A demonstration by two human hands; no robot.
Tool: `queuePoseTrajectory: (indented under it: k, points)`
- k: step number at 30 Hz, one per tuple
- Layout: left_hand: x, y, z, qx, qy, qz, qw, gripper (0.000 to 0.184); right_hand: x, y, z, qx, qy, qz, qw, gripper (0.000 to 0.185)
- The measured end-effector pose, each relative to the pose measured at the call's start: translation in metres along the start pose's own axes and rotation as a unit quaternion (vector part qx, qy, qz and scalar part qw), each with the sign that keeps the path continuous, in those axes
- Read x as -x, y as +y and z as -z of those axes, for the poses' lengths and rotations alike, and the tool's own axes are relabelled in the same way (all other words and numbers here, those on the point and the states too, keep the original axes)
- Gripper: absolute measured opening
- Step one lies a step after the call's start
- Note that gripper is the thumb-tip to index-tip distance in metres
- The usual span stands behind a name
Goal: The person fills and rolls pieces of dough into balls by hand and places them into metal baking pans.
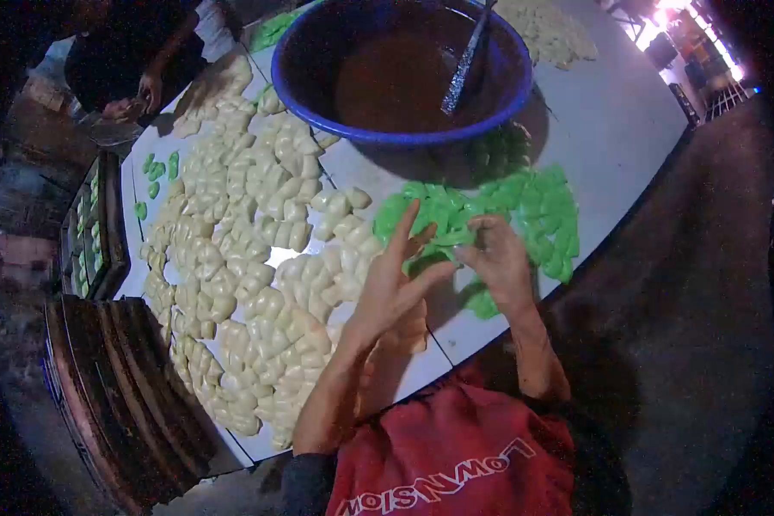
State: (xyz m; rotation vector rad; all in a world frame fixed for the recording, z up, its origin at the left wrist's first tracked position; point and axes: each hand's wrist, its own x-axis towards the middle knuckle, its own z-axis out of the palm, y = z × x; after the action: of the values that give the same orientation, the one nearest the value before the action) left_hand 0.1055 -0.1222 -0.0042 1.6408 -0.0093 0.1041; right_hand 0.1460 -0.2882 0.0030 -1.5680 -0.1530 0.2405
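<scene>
Flat pieces of green dough (546, 211) lie in a heap on the white table, close in front of both hands. My right hand (503, 262) is closed, its thumb and fingertips pinching a small green dough piece (452, 238). Just left of it, my left hand (391, 288) is open, with the fingers stretched apart and the thumb pointing toward that piece. Whether the left fingertips touch the dough I cannot tell. Many pale cream dough pieces (271, 322) spread over the table to the left, partly under my left forearm.
A blue basin (387, 136) with brown contents and a long utensil (466, 69) stands beyond the green heap. Dark trays (116, 387) are stacked at the left edge; another tray (103, 232) holds pieces. A person's hands (138, 99) are at the far left.
</scene>
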Motion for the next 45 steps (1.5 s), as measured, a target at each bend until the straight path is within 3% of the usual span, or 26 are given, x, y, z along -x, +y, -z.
queuePoseTrajectory:
  k: [2,5,7,9,10,13,14,16,19,21,24,27,31,35,37,38,41,45]
  points:
    - [-0.011,0.008,-0.007,-0.068,0.083,-0.153,0.982,0.067,-0.006,0.002,-0.003,0.023,-0.005,0.007,1.0,0.032]
    - [-0.026,-0.003,-0.015,-0.143,0.039,-0.333,0.931,0.086,-0.002,-0.035,-0.026,-0.304,-0.077,-0.089,0.945,0.034]
    - [-0.033,-0.007,-0.042,0.044,0.146,-0.311,0.938,0.091,-0.013,-0.044,-0.028,-0.323,-0.113,-0.083,0.936,0.025]
    - [-0.043,-0.005,-0.05,0.169,0.191,-0.261,0.931,0.092,-0.033,-0.043,-0.023,-0.32,-0.17,-0.085,0.928,0.021]
    - [-0.045,-0.006,-0.046,0.191,0.167,-0.257,0.933,0.085,-0.042,-0.052,-0.027,-0.293,-0.19,-0.103,0.931,0.017]
    - [-0.044,0.002,-0.037,0.316,0.16,-0.064,0.933,0.083,-0.091,-0.057,-0.029,-0.222,-0.209,-0.111,0.946,0.015]
    - [-0.047,-0.007,-0.042,0.342,0.196,-0.028,0.919,0.077,-0.115,-0.063,-0.031,-0.135,-0.195,-0.055,0.97,0.016]
    - [-0.034,-0.014,-0.02,0.286,0.118,0.062,0.949,0.068,-0.171,-0.073,-0.031,0.057,-0.216,0.03,0.974,0.017]
    - [-0.012,-0.026,0.011,0.221,0.058,0.169,0.959,0.047,-0.236,-0.058,-0.039,0.309,-0.296,0.067,0.901,0.02]
    - [-0.001,-0.028,0.025,0.193,0.057,0.215,0.956,0.042,-0.26,-0.035,-0.048,0.458,-0.353,0.07,0.813,0.022]
    - [0.011,-0.023,0.033,0.258,0.095,0.253,0.928,0.04,-0.27,-0.008,-0.053,0.584,-0.444,0.093,0.673,0.025]
    - [0.019,-0.025,0.045,0.225,0.088,0.241,0.94,0.039,-0.276,-0.012,-0.056,0.548,-0.431,0.04,0.716,0.027]
    - [0.025,-0.026,0.046,0.271,0.098,0.243,0.926,0.04,-0.265,-0.019,-0.059,0.556,-0.44,0.036,0.705,0.027]
    - [0.028,-0.014,0.053,0.211,0.077,0.221,0.949,0.038,-0.254,-0.04,-0.057,0.314,-0.367,0.011,0.875,0.019]
    - [0.027,-0.004,0.061,0.201,0.071,0.206,0.955,0.036,-0.233,-0.06,-0.065,0.12,-0.308,-0.064,0.942,0.015]
    - [0.022,0.013,0.072,0.108,0.046,0.2,0.973,0.036,-0.219,-0.071,-0.07,0.056,-0.304,-0.064,0.949,0.018]
    - [0.017,-0.002,0.075,0.186,0.062,0.143,0.97,0.04,-0.174,-0.082,-0.099,-0.075,-0.293,-0.068,0.951,0.019]
    - [0.032,0.015,0.093,0.384,0.157,0.076,0.907,0.046,-0.103,-0.063,-0.156,-0.155,-0.318,-0.093,0.93,0.017]
